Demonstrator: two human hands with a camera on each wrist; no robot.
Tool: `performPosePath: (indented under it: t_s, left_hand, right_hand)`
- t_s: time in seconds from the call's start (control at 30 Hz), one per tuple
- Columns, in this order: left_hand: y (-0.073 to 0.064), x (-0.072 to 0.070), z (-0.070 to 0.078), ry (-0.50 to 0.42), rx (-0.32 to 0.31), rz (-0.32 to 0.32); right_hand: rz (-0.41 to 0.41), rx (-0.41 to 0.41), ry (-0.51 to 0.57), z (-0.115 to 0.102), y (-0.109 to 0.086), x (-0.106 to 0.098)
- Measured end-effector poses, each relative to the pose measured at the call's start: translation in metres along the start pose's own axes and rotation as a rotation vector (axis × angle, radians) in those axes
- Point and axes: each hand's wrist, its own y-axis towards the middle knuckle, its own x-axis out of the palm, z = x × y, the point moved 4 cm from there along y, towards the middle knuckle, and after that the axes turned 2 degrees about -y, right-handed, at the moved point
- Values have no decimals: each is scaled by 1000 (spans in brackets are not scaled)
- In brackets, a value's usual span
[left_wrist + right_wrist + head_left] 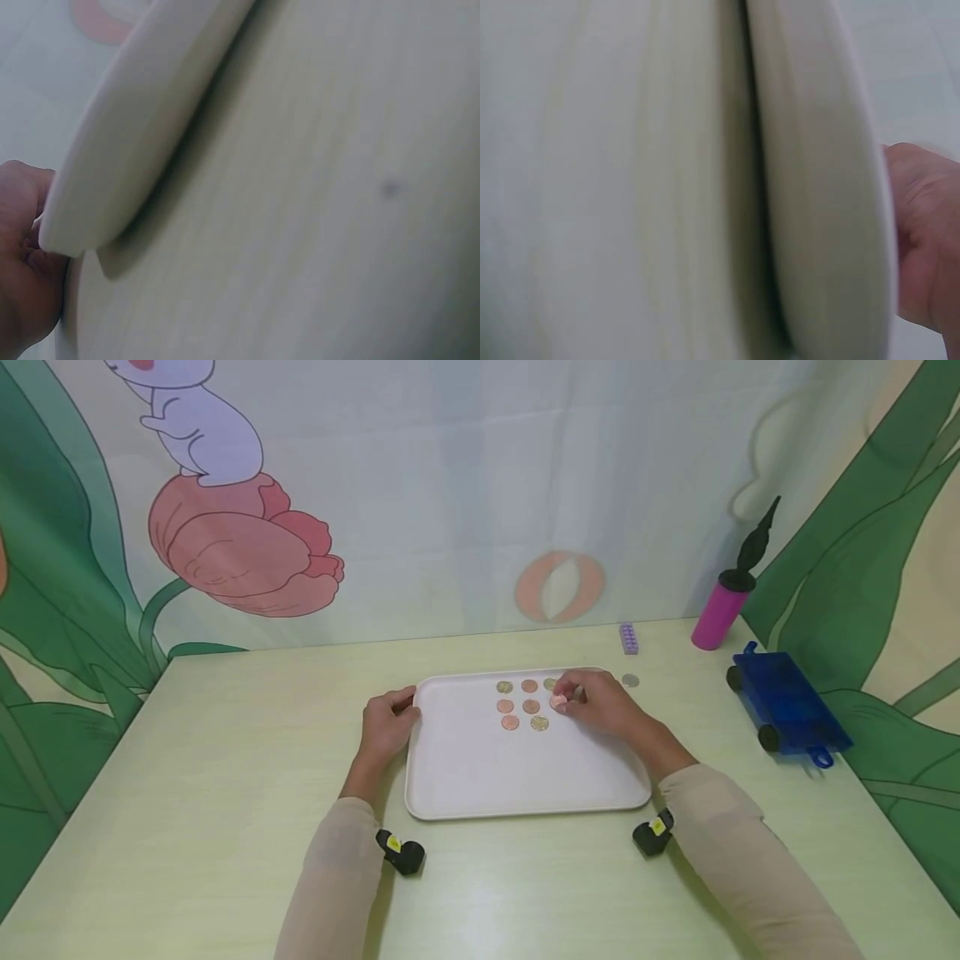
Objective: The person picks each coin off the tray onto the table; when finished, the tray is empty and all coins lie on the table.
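A white tray [480, 777] lies on the table with several coins in rows on its far half. Gold coins [539, 723] and copper coins [510, 722] are mixed among them. My right hand [600, 700] reaches over the tray's right side and pinches a copper coin [558, 702] at the right end of the middle row. One gold coin [550, 683] is partly hidden behind its fingers. At the tray's left rim, my left hand [386, 725] grips the edge near the far corner. In the left wrist view, the thumb and fingers of that hand [26, 262] are around the rim.
A silver coin [630, 680] lies on the table beyond the right hand. Farther back is a small purple studded block [628, 638]. On the right stand a pink pump with a black top [720, 614] and a blue wheeled cart [791, 703]. A printed curtain [420, 510] hangs behind the table.
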Motion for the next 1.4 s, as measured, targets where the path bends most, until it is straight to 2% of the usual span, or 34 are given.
performPosePath:
  t_s: [0.2,0.47,0.67,0.83,1.1,1.4]
  left_hand:
    - [0,0,0,2,6,-1]
    - [0,0,0,7,-2,-3]
    - [1,0,-1,15,-14,-7]
    - [1,0,-1,15,-10,-2]
    - [-1,0,0,-14,-3,1]
    - [1,1,-2,-7,-7,1]
  right_hand:
    - [5,-37,-8,-1,-1,0]
    - [-6,-126,-43,-1,-1,0]
    - [-42,-118,-28,0,-2,-1]
    - [-67,-80,4,3,-3,-1]
    - [-25,-58,39,11,-3,-2]
    - [9,-33,118,18,-5,-5]
